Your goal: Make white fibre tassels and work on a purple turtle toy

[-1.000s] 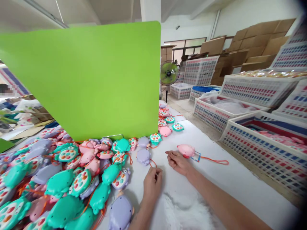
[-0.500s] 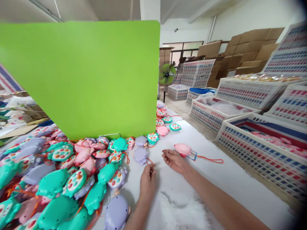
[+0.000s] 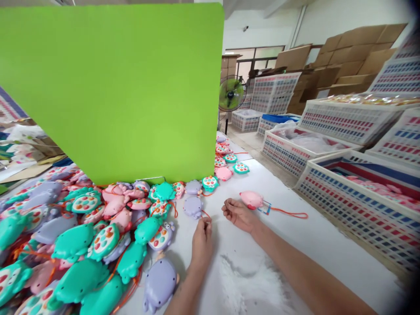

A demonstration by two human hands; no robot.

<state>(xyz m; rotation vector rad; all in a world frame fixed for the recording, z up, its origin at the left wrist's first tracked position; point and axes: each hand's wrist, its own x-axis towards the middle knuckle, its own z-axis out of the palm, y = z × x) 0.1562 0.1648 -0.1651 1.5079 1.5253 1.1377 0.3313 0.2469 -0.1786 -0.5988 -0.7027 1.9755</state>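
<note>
My left hand [image 3: 202, 240] is closed, thumb and fingertips pinched at the orange cord [image 3: 206, 214] of a purple animal-shaped toy [image 3: 193, 206] lying on the white table. To its right, my right hand [image 3: 239, 214] hovers with fingers curled into a pinch; whatever they hold, if anything, is too small to make out. Just beyond that hand lies a pink animal-shaped toy [image 3: 251, 199] with a blue-and-white tag [image 3: 265, 208] and an orange cord loop [image 3: 292, 214] stretching right. A larger-looking purple toy [image 3: 160, 282] rests left of my left forearm.
A heap of green, pink and purple toys [image 3: 78, 280] covers the table's left side. A tall green panel [image 3: 114, 96] stands behind it. Plastic crates [image 3: 348, 210] line the right, with cardboard boxes [image 3: 361, 52] and a fan [image 3: 232, 94] farther back. White fluffy material [image 3: 252, 284] lies in front.
The view has tipped slightly downward. Both hands stay in nearly the same place over the table, and the toys lie as before.
</note>
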